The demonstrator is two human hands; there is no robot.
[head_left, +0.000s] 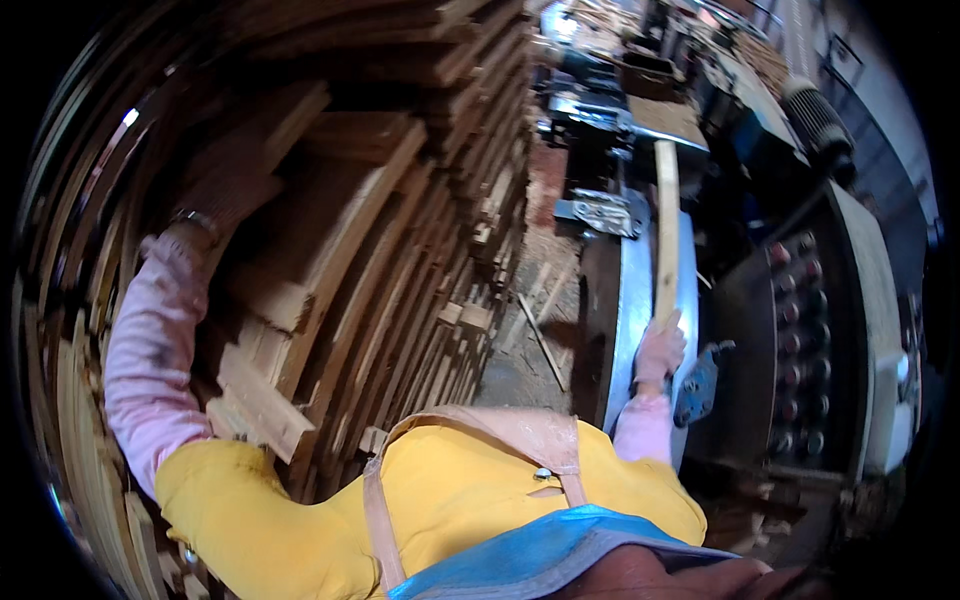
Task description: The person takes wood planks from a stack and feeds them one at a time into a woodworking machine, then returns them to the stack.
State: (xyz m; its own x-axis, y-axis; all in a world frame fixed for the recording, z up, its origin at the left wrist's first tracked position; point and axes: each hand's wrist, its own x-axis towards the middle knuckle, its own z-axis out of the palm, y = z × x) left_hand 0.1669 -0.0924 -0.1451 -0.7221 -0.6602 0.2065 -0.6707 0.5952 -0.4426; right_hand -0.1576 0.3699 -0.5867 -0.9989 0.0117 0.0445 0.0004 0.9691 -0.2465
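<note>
My right hand (660, 350) is closed around the near end of a pale wooden strip (667, 225). The strip lies lengthwise along the metal bed (628, 300) of a machine, its far end at the machine's head. Out to the left, my left hand (230, 190) reaches over a stack of sawn boards (345, 225). It is close to the end of a board (298, 115), but shadow and blur hide its fingers, so I cannot tell whether it grips that board.
A control panel (800, 340) with rows of round knobs stands right of the machine bed. Between the lumber and the machine, wood offcuts (543, 343) and sawdust litter the floor. More timber leans at the far left (75, 400). A motor (815, 115) sits at the back right.
</note>
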